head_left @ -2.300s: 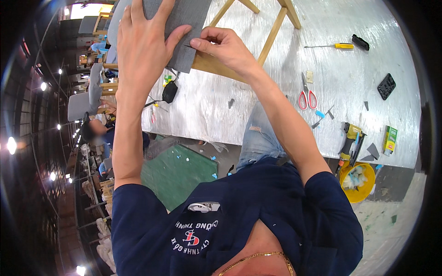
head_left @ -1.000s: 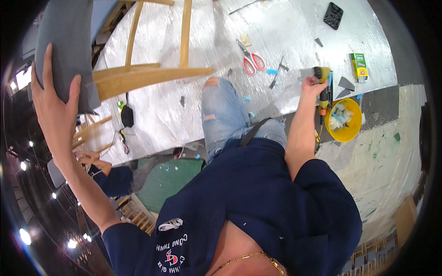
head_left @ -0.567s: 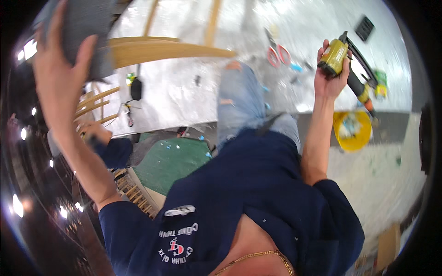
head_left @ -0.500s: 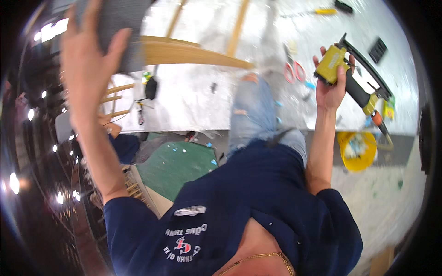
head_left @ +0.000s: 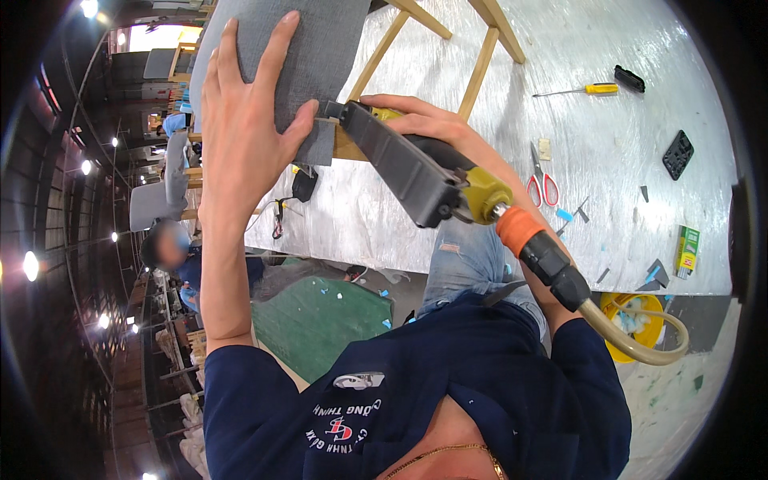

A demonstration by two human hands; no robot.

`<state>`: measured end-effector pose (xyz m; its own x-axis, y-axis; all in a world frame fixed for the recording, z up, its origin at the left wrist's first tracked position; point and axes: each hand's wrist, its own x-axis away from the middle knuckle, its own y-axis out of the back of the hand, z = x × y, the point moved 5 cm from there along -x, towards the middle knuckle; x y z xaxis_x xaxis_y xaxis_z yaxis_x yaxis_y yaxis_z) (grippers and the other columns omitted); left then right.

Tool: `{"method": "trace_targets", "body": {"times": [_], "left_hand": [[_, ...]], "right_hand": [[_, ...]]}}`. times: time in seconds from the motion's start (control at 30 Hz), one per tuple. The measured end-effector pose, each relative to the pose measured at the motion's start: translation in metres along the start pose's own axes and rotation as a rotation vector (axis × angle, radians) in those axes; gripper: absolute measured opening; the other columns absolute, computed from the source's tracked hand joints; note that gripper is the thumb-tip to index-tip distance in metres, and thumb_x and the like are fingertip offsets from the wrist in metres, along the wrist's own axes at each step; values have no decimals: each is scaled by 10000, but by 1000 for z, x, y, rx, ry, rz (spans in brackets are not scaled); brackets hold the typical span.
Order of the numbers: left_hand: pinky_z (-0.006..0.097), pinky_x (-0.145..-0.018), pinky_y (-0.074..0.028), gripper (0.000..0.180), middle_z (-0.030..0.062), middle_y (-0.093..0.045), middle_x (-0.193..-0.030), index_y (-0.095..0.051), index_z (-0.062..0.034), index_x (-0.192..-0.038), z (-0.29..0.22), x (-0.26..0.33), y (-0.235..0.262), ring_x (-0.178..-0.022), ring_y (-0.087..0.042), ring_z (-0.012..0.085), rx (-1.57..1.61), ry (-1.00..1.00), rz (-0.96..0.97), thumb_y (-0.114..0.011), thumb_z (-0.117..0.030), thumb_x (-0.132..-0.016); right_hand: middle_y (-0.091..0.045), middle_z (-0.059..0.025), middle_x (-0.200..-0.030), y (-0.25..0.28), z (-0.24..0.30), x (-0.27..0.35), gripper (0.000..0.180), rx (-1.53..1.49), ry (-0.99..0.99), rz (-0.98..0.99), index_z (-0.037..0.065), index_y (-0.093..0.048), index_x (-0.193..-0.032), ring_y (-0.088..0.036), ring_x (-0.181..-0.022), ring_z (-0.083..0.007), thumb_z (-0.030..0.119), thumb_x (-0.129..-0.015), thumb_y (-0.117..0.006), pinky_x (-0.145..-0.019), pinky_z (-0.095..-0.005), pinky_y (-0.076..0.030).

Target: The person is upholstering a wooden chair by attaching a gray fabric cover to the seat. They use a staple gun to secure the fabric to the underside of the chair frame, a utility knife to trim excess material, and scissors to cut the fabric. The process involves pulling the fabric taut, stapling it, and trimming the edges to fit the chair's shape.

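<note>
My left hand (head_left: 248, 132) lies with fingers spread on the grey fabric-covered part (head_left: 332, 44) of a wooden chair. My right hand (head_left: 436, 124) is wrapped round a yellow and black pneumatic staple gun (head_left: 400, 172). Its nose is at the fabric edge by my left thumb; whether it touches cannot be made out. An orange and black coupling (head_left: 532, 248) joins the gun to a beige air hose (head_left: 620, 340). Pale wooden legs (head_left: 478, 76) of the chair stick out beyond my right hand. Part of my right hand's grip is hidden behind the gun.
On the plastic-covered table (head_left: 592, 152) to the right lie red-handled scissors (head_left: 542, 189), a yellow screwdriver (head_left: 600, 89), a black tray-like piece (head_left: 678, 154) and a small green-yellow box (head_left: 686, 250). A yellow bucket (head_left: 636, 348) stands below. Another person (head_left: 188, 256) is at left.
My right hand has brought the staple gun leftward from over the table to the fabric edge. The chair has shifted, and my left hand now rests farther right in view on the grey fabric.
</note>
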<state>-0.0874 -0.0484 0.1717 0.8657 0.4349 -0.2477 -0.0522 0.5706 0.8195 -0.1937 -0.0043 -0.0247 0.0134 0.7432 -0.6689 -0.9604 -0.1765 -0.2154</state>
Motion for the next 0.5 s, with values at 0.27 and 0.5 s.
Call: {"method": "trace_targets", "body": {"times": [0.27,0.5], "left_hand": [[535,-1069,-393,931,293,-325,-1502,-391,-316,-1504,-2,-2,2,-1290,-439,503,30,30,-4,-815,-176,-687],[522,-1110,-382,737,234,-261,-1581,-423,-263,-1509,9,2,3,-1425,-345,433,160,22,21,-731,-178,-844]], "right_hand": [[-525,-146,-1441,0,8,-21,428,2,-38,60,119,-687,-1190,-595,-1224,-284,86,-764,-722,-1031,-370,-480],[-532,-151,-1433,1,1,-34,401,-148,-68,78,104,-688,-1189,-592,-1224,-259,80,-791,-725,-1020,-354,-487]]}}
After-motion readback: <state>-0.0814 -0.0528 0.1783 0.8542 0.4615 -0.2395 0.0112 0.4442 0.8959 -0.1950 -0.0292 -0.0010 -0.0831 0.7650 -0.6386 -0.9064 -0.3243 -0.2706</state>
